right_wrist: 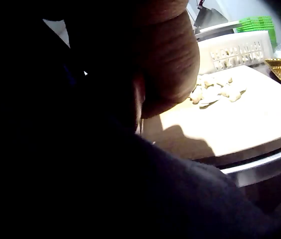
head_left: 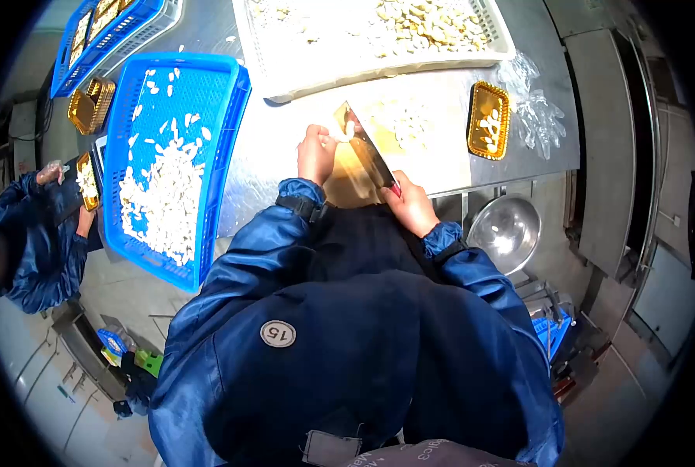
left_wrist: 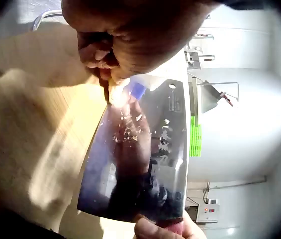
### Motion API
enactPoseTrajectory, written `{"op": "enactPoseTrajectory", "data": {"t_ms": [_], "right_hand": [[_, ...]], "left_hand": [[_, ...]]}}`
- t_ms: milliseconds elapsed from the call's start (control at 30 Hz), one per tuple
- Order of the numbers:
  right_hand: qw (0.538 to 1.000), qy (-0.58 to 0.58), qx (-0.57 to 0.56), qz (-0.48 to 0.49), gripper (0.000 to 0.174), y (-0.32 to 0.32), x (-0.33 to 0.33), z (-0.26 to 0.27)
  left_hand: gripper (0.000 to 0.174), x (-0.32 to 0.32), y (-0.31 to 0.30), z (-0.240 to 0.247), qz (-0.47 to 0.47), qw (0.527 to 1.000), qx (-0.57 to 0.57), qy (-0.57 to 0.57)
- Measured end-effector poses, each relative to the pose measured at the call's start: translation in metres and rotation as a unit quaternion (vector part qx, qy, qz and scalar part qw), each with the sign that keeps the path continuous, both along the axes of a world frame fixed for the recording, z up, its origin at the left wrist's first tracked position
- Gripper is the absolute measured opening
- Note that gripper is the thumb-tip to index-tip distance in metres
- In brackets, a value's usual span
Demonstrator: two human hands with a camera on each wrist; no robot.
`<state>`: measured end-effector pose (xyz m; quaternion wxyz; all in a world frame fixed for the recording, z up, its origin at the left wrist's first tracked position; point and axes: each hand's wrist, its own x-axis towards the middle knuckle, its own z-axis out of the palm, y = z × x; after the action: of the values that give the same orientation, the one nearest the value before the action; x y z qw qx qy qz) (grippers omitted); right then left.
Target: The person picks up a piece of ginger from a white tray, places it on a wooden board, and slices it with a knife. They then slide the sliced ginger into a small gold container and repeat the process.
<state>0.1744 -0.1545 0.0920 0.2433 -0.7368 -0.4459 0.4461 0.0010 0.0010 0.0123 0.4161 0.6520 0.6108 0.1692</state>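
My left hand (head_left: 316, 154) pinches a small pale, clove-like piece (left_wrist: 116, 93) on the wooden cutting board (head_left: 445, 167). A broad cleaver (left_wrist: 135, 164) stands with its edge right at that piece; pale crumbs stick to the blade. My right hand (head_left: 413, 204) grips the cleaver by its red handle (head_left: 395, 189). In the head view, the blade slants between both hands. Beyond the blade, several cut pale pieces (head_left: 409, 128) are scattered over the board. The right wrist view shows them past the dark right hand (right_wrist: 173, 64), which hides the cleaver there.
A white crate (head_left: 316, 86) of pale pieces stands behind the board, a blue tray (head_left: 234, 117) of white slices to the left. At right are a gold tray (head_left: 473, 124), crumpled clear plastic (head_left: 542, 117) and a metal bowl (head_left: 507, 233). Another person (head_left: 40, 233) works at far left.
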Motion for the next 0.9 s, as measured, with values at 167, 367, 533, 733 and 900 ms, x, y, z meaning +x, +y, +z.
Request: {"op": "enactPoseTrajectory", "data": {"t_ms": [167,367,533,733,900], "right_hand": [[0.999,-0.039,0.002,0.026,0.023,0.0,0.005,0.012],[0.995,-0.063,0.012,0.07,0.019,0.008,0.011,0.028],[0.994,-0.06,0.002,0.088,0.02,0.011,0.011,0.029],[0.997,-0.017,0.001,0.074,0.021,0.015,0.008,-0.01],[0.996,0.043,0.02,-0.077,0.027,-0.001,0.019,0.005]], "left_hand": [[0.027,-0.001,0.003,-0.004,0.044,0.998,-0.019,-0.038],[0.026,-0.003,0.011,-0.006,0.04,0.998,-0.034,-0.045],[0.025,-0.005,0.012,-0.009,0.034,0.998,-0.042,-0.035],[0.026,0.002,0.016,-0.002,0.002,0.999,-0.029,-0.013],[0.033,0.002,0.012,-0.001,-0.059,0.997,0.04,0.019]]}}
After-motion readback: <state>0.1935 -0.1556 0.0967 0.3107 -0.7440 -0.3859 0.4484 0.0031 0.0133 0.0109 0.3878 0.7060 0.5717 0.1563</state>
